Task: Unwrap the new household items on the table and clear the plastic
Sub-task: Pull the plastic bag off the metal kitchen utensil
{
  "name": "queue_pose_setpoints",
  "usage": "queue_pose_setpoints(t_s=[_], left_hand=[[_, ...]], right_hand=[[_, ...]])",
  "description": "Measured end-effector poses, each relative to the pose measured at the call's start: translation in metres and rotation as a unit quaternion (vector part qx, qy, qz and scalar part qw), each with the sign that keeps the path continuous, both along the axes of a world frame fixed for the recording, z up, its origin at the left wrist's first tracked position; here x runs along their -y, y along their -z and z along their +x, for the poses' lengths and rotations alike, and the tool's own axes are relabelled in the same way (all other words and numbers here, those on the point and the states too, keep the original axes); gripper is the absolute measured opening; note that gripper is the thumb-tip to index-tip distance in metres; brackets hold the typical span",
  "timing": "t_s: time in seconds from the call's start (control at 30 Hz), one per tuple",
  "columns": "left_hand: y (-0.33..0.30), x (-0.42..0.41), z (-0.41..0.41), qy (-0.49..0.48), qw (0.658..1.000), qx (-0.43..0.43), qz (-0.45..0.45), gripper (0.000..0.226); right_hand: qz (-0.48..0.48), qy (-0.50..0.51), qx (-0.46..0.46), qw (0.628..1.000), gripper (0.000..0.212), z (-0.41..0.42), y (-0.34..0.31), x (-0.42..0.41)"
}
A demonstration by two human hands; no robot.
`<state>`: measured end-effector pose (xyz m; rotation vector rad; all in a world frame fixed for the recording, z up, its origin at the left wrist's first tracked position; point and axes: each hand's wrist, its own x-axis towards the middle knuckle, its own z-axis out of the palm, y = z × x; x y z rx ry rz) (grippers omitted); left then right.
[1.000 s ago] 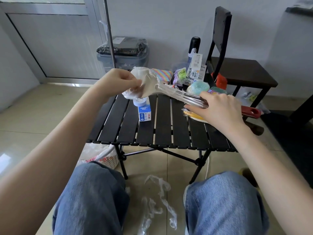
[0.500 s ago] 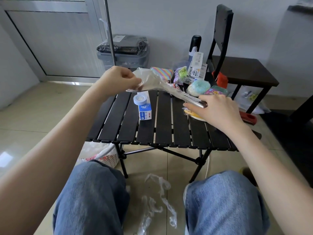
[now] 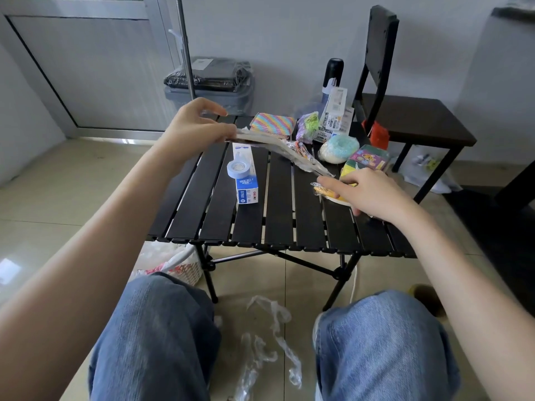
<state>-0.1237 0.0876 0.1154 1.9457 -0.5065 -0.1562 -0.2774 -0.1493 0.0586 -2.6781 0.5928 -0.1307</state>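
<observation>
My left hand (image 3: 199, 131) pinches one end of a long clear plastic wrapper (image 3: 285, 151) above the black slatted table (image 3: 278, 221). The wrapper stretches thin and flat, down to the right, and ends at the fingertips of my right hand (image 3: 367, 192). That hand lies palm down over a yellow packet (image 3: 327, 193) at the table's right side. The utensil with the red handle is not clearly visible. Whether the right hand grips anything is hidden. A roll of blue tape (image 3: 238, 169) lies on its blue and white box (image 3: 246, 180) mid-table.
Wrapped items crowd the far right of the table: a rainbow sponge (image 3: 272, 124), a blue-white ball (image 3: 338, 149), a colourful packet (image 3: 369, 159), a black bottle (image 3: 333, 73). Loose plastic (image 3: 269, 337) lies on the floor between my knees. A bag (image 3: 173, 264) sits left, a chair (image 3: 405, 117) right.
My left hand pulled the wrapper's end up and left, so it went from bulging to thin and stretched. My right hand dropped onto the table, and the red handle went out of sight.
</observation>
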Motion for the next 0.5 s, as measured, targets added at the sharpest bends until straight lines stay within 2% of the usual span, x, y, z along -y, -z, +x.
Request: queue_pose_setpoints(t_s=[0.13,0.27,0.37,0.5], left_hand=[[0.001,0.0,-0.001,0.012,0.999,0.033,-0.007,0.036],[-0.001,0.002,0.0,-0.006,0.996,0.088,-0.013,0.042],[0.001,0.005,0.002,-0.005,0.992,0.123,-0.001,0.043],[0.003,0.009,0.003,-0.008,0.979,0.2,0.025,0.056]], right_hand=[[0.091,-0.005,0.004,0.996,0.06,-0.002,-0.003,0.005],[0.194,-0.023,-0.037,0.98,0.058,-0.004,-0.011,0.006],[0.207,-0.026,-0.051,0.977,0.061,-0.002,-0.011,0.004],[0.194,-0.02,-0.041,0.98,0.061,0.001,-0.009,0.0]])
